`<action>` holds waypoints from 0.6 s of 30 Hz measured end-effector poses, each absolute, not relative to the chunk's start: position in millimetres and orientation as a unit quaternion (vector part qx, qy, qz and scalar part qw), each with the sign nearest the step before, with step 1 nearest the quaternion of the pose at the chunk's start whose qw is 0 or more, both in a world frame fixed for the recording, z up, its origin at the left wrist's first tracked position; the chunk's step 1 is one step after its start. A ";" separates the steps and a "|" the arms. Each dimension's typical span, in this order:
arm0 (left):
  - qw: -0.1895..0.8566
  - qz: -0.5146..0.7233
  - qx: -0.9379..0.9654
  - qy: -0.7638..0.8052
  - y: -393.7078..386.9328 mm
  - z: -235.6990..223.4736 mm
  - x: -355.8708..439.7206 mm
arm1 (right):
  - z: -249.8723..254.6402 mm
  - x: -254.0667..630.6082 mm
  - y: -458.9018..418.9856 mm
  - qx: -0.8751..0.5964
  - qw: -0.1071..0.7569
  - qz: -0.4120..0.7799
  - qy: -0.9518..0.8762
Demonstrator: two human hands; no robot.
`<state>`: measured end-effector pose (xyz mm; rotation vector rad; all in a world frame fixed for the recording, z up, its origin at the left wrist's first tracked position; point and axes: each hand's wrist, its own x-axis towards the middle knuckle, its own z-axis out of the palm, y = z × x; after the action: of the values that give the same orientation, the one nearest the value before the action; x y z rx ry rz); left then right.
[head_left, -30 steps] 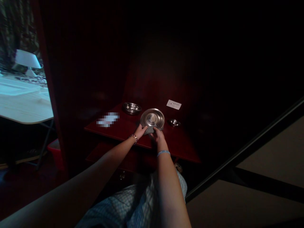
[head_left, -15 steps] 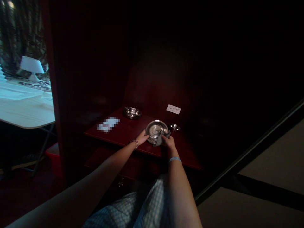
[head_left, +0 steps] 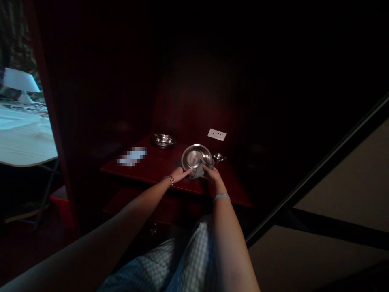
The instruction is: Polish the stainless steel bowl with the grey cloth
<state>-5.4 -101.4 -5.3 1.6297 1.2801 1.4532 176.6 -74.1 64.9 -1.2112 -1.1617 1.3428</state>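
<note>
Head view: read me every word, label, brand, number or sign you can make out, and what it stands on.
No readable text anywhere.
Pale patch on the red shelf: pixelated, unreadable.
White wall plate: small dark marks, too small to read.
Held metal bowl and gray cloth: no lettering visible.

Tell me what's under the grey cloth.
The near, right-hand part of the metal bowl is under the grey cloth, which the right hand grips. The rim and surface it covers can't be seen.
</note>
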 end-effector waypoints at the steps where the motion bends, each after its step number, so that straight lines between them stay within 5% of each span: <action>1: 0.294 0.532 0.626 0.488 -102.2 -5.3 -5.6 | 65.5 174.9 -75.9 -0.498 0.461 0.556 -0.480; 10: 0.308 0.424 0.607 0.598 -111.2 8.6 -7.9 | 70.8 163.2 -82.2 -0.535 0.346 0.565 -0.524; 18: 0.299 0.428 0.621 0.584 -112.3 9.1 -4.5 | 60.9 175.6 -71.4 -0.555 0.394 0.494 -0.542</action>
<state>-4.5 -112.3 9.1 1.6504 1.5518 1.1371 175.6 -71.4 60.9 -1.4070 -1.3752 1.2531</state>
